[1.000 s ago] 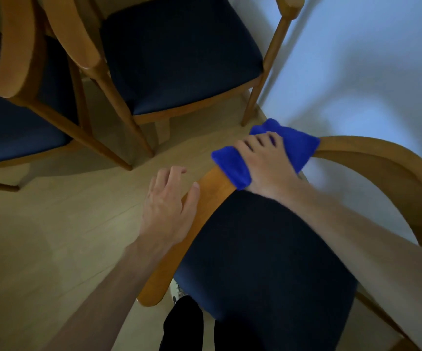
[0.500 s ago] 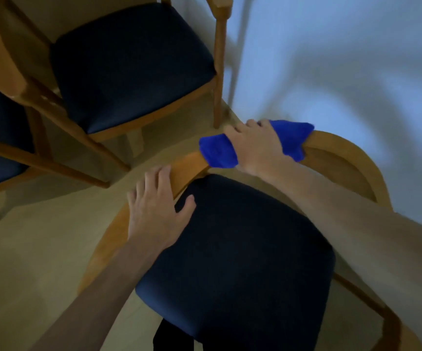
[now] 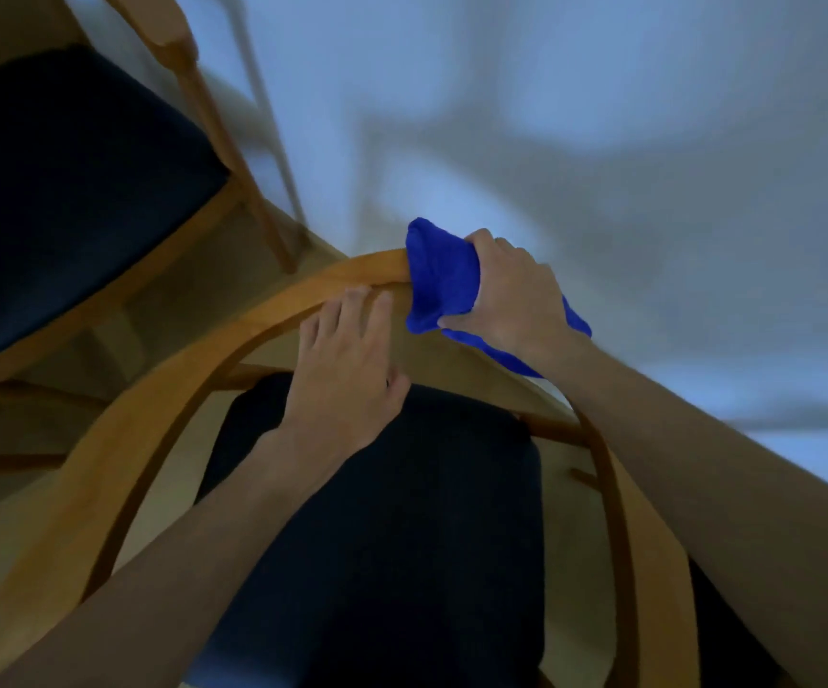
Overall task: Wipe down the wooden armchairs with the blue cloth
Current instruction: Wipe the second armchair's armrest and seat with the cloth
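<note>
Below me stands a wooden armchair (image 3: 163, 389) with a curved back rail and a dark seat cushion (image 3: 392, 513). My right hand (image 3: 511, 295) grips the blue cloth (image 3: 439, 275), which is wrapped over the top of the back rail at its far curve. My left hand (image 3: 347, 360) rests on the same rail just left of the cloth, fingers laid over the wood.
A second wooden armchair (image 3: 213, 141) with a dark seat stands at the upper left, its leg close to the near chair's rail. A pale wall (image 3: 601, 116) runs right behind the rail. Light wooden floor (image 3: 14, 489) shows at the left.
My right hand has slid the cloth along the rail from the armrest round to the back curve. My left hand followed up the rail. The view has swung toward the wall.
</note>
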Demonstrator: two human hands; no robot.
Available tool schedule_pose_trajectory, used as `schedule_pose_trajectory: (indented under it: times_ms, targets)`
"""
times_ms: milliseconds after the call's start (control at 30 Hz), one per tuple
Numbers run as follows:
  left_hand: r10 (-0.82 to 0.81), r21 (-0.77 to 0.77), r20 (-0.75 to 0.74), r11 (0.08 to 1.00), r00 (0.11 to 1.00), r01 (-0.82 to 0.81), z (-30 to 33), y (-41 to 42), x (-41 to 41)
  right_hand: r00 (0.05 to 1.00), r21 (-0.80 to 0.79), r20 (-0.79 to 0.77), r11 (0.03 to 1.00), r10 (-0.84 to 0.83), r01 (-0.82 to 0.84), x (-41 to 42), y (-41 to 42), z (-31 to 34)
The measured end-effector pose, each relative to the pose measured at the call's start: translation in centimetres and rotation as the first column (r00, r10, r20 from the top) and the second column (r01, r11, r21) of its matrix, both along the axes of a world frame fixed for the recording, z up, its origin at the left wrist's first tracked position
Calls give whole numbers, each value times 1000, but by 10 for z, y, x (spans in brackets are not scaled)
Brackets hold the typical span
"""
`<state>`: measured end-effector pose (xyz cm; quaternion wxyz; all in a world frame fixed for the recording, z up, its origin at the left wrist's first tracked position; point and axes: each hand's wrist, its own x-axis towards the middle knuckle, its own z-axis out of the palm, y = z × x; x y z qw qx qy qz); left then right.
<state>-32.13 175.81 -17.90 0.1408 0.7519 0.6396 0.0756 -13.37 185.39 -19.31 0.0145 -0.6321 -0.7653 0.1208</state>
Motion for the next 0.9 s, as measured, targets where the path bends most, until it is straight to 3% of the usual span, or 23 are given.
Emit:
schedule_pose_trajectory:
  times_ms: [133,233,333,500,600,667,767,900]
  targets:
    - [-138,-57,183,987,973,151,-4,-5,32,988,6,-31,988,-153,153,20,-15,-14]
    - [-179,-46,179,981,968,190,-9,-12,38,951,-96,-52,949,-305,299,44,-32,-23]
    - [-173,-40,164,983,971,182,-12,-15,34,889,-200,57,867,-455,457,85,-69,-36]
    - [-114,-35,184,992,976,122,-15,-21,25,865,-218,136,837,-483,502,103,-97,-31]
    - [-66,-22,191,997,979,72,-17,-20,17,929,-169,-30,918,-369,359,73,-68,-16]
    - [-3,4,204,1000,979,3,-15,-16,7,973,-95,-113,977,-200,190,38,-36,-2]
    - [187,40,291,977,938,-207,-9,-10,-20,982,2,73,985,173,-173,-31,6,13]
    - [365,25,325,919,872,-394,-5,-18,-80,810,6,346,862,473,-507,-125,14,3]
